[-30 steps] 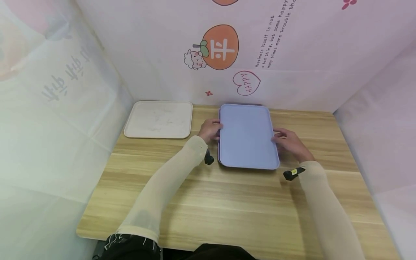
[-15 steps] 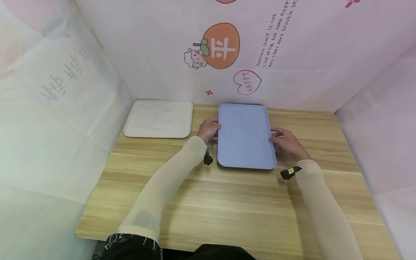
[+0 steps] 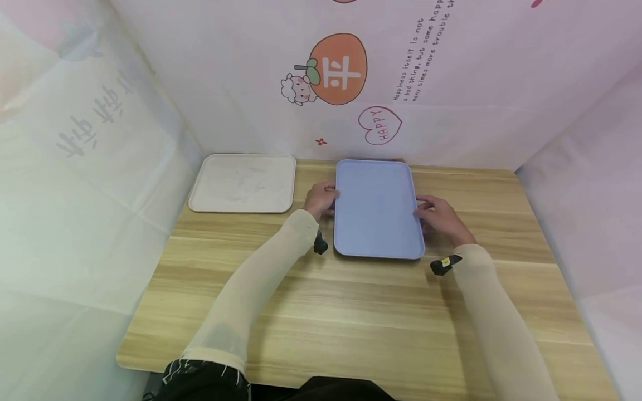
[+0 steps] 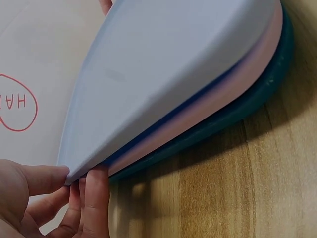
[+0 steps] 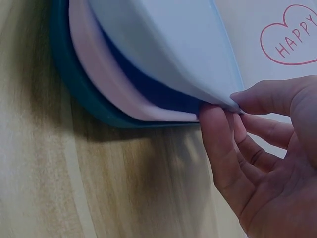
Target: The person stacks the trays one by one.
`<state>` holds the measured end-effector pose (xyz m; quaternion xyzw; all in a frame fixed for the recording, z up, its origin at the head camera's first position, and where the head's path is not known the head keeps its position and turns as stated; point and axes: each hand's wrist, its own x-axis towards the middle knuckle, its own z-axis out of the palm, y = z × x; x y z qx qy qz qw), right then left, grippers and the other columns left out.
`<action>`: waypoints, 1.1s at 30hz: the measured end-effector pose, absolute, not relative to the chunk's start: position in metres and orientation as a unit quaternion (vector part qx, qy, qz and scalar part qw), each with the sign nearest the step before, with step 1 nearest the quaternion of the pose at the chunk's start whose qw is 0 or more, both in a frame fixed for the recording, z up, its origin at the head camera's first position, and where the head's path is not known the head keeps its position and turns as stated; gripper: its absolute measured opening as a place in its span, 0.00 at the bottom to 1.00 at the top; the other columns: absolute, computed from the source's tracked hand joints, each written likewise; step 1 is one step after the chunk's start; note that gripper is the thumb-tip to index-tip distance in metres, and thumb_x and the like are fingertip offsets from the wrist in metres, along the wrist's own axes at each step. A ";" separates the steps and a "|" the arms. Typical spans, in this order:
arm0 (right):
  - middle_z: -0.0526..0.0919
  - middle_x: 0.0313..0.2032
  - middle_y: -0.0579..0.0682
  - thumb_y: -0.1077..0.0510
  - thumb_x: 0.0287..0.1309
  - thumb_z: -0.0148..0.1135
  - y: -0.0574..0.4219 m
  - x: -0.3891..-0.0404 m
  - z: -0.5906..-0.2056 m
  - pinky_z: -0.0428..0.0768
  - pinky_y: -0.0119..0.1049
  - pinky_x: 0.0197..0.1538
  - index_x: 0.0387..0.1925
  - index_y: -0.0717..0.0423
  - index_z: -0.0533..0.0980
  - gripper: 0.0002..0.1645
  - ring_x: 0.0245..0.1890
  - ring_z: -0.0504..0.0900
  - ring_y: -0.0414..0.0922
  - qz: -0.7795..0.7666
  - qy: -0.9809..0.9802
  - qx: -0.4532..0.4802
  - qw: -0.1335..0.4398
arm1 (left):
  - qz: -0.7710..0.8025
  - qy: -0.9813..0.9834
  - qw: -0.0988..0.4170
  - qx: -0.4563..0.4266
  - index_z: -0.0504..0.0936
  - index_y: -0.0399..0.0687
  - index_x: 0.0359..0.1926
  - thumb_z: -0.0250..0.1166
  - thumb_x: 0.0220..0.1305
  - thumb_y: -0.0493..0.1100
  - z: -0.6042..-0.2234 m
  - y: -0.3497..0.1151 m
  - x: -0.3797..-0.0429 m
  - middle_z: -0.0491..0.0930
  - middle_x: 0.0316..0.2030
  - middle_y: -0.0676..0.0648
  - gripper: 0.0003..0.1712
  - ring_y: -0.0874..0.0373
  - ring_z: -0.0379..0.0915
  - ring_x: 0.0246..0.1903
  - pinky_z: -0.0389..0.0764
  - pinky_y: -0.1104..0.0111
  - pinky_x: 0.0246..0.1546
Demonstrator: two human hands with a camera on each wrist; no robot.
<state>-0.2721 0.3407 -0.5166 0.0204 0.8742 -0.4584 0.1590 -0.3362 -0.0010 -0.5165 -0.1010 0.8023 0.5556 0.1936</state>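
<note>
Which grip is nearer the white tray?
Left. The left grip is just right of the white tray, pinching the left edge of the blue tray; the right grip is farther, at the opposite edge.

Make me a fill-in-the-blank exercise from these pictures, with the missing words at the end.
1. The white tray lies to the person's ____ of the blue tray.
2. The hand at the blue tray's edge farther from the white tray is the person's ____ one.
3. In the wrist views, the tray just above the teal tray is coloured ____.
4. Printed inside the red heart is the word ____.

Missing words: left; right; pink; HAPPY
</note>
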 end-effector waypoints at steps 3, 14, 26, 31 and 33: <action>0.75 0.64 0.70 0.55 0.81 0.57 0.339 -0.272 -0.515 0.92 0.36 0.43 0.84 0.63 0.59 0.39 0.41 0.85 0.45 -0.451 0.878 0.023 0.160 | 0.550 0.806 0.193 -0.101 0.79 0.55 0.75 0.63 0.81 0.45 -0.517 -0.001 -0.336 0.83 0.66 0.44 0.25 0.52 0.85 0.52 0.94 0.68 0.38; 0.77 0.60 0.69 0.54 0.81 0.56 0.335 -0.274 -0.514 0.92 0.37 0.45 0.83 0.65 0.60 0.38 0.44 0.88 0.52 -0.415 0.896 0.026 0.152 | 0.512 0.831 0.195 -0.090 0.78 0.58 0.77 0.61 0.83 0.48 -0.513 -0.002 -0.334 0.82 0.69 0.46 0.26 0.54 0.86 0.53 0.93 0.68 0.43; 0.83 0.53 0.70 0.58 0.76 0.56 0.330 -0.277 -0.517 0.85 0.31 0.38 0.78 0.68 0.66 0.35 0.37 0.88 0.50 -0.358 0.927 0.012 0.108 | 0.484 0.853 0.178 -0.080 0.80 0.60 0.75 0.61 0.83 0.48 -0.514 0.000 -0.335 0.84 0.65 0.46 0.24 0.58 0.86 0.40 0.91 0.71 0.34; 0.83 0.53 0.69 0.59 0.75 0.55 0.328 -0.276 -0.516 0.88 0.32 0.35 0.79 0.69 0.65 0.36 0.35 0.88 0.50 -0.353 0.929 0.016 0.109 | 0.478 0.858 0.174 -0.071 0.81 0.59 0.74 0.61 0.83 0.48 -0.513 0.000 -0.333 0.85 0.58 0.46 0.23 0.57 0.85 0.40 0.92 0.69 0.37; 0.83 0.52 0.69 0.60 0.75 0.54 0.327 -0.276 -0.516 0.88 0.32 0.34 0.79 0.69 0.65 0.36 0.35 0.88 0.50 -0.354 0.929 0.017 0.107 | 0.476 0.861 0.167 -0.065 0.82 0.58 0.73 0.61 0.83 0.47 -0.512 0.000 -0.331 0.85 0.55 0.45 0.23 0.56 0.86 0.39 0.93 0.68 0.39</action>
